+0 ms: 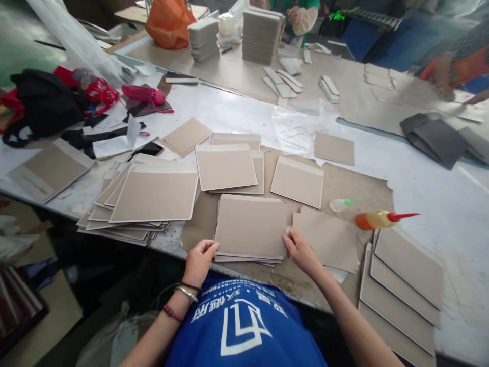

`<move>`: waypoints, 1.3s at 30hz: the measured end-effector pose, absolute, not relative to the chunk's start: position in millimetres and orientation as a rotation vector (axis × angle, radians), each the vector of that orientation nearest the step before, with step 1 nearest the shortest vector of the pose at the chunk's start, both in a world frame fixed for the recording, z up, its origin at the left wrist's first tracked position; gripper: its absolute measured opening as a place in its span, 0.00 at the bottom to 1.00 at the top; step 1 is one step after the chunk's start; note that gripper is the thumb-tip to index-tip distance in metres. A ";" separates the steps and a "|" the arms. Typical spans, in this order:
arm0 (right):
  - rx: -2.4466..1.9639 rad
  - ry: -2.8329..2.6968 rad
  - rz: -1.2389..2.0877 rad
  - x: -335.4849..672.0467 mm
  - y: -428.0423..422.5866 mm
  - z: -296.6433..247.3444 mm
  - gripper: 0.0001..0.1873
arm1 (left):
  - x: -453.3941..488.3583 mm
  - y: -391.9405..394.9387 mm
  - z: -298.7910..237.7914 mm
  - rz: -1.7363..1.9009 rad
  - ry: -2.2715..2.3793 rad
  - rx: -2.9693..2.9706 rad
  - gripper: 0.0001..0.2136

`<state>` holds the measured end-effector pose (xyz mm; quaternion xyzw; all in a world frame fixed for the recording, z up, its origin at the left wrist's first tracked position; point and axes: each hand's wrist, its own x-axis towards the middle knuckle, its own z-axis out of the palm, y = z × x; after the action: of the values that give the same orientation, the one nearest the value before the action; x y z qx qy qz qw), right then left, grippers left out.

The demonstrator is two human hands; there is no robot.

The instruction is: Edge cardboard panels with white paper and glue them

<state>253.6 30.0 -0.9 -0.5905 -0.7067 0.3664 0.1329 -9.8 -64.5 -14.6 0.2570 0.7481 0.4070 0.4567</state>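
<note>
**Top board (250, 227) being held at both side edges**

I am pinching the top board near its lower-left corner with the left hand (200, 262), thumb and fingertips meeting at the edge. The right hand (301, 250) is gripping the opposite edge, fingers bent in; I am unable to tell how many layers either grip is taking. The top board is lying between the hands, with lower boards (267, 262) peeking out on the near side. To the left of the left hand and beyond it, a messy pile (155, 193) is resting on the counter (462, 244). Just right of the right hand, a loose sheet (324, 239) is lying flat, with a red-tipped bottle (369, 220) farther out. I am reading this step as squaring edges; the next move is probably calling for gentle, even pressure from both sides.
</note>
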 end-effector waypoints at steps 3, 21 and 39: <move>-1.729 -2.125 0.966 254.7 27.4 -13.3 0.10 | -11.0 -63.9 -17.6 0.945 1.880 0.653 0.14; -1.773 -2.273 0.844 257.6 27.7 -51.9 0.09 | -19.2 -59.8 -28.1 0.681 1.994 0.825 0.12; -1.854 -2.319 0.765 255.2 28.4 -57.7 0.09 | -18.0 -59.8 -25.4 0.654 2.009 0.766 0.13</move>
<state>255.2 28.4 -57.7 -0.6043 -0.7558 0.2495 0.0378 -18.0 -59.8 -25.4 0.3072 0.8060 0.2624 0.4326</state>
